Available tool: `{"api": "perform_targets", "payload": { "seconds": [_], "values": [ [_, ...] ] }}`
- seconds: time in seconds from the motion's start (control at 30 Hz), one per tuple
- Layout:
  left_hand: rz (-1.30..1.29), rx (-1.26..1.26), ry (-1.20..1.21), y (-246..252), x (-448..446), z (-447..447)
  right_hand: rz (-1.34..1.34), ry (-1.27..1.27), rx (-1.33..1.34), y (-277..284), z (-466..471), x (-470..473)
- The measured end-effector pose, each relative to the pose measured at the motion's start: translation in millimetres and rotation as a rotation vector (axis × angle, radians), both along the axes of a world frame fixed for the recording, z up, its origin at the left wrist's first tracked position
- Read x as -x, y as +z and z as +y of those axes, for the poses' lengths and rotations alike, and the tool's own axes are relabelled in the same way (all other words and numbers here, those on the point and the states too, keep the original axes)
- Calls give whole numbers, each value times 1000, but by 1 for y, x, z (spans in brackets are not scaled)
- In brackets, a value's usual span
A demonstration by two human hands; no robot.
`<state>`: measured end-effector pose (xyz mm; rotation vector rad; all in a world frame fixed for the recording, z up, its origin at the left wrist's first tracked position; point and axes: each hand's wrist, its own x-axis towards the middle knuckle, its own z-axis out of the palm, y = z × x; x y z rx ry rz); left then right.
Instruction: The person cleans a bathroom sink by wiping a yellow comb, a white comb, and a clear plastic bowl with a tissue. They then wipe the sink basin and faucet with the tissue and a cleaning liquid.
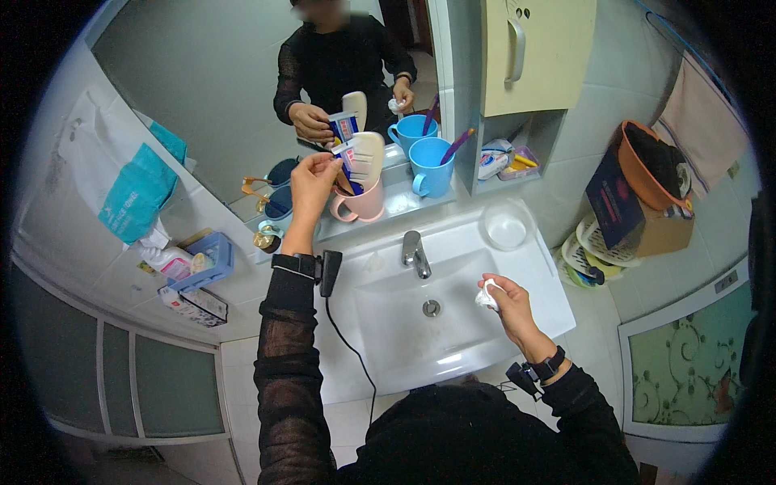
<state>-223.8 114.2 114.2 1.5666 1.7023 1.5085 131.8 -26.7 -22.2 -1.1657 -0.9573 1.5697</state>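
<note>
My left hand (314,182) is raised over the shelf, its fingertips drawn together beside a pink mug (368,203). A blue and white toothpaste tube (347,159) and a cream wide-toothed comb (369,160) stand in this mug. My fingertips meet the tube's left edge; a slim dark item (310,145) shows just behind them, and whether I grip either is hidden. Over the right side of the white washbasin (394,327), my right hand (509,306) pinches a crumpled white tissue or cloth (487,295).
A light blue mug (429,173) with a purple toothbrush stands on the shelf (409,203), right of the pink one. A dark cup (279,203) is at left. The faucet (416,254) rises behind the bowl; a clear round basin (508,224) sits on the right rim. A mirror (212,73) backs the shelf.
</note>
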Motion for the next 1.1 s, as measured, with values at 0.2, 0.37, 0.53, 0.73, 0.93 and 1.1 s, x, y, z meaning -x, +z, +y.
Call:
{"api": "perform_targets", "payload": {
  "seconds": [0.2, 0.37, 0.53, 0.73, 0.93, 1.1],
  "values": [
    [288, -221, 126, 10, -2, -3, -13, 27, 15, -1, 1, 6],
    [307, -408, 134, 14, -26, -16, 10, 36, 9, -5, 1, 13],
    [96, -366, -15, 4, -55, -32, 9, 1, 28, -15, 1, 17],
    [-271, -70, -296, -39, -96, -57, 19, -78, 146, -30, 2, 15],
    [-566, 221, -481, -106, -131, -73, 37, -276, 349, -44, -1, -5],
    [-675, 447, -449, -153, -159, -79, -134, -381, 375, -68, -1, -36]
  ]
}}
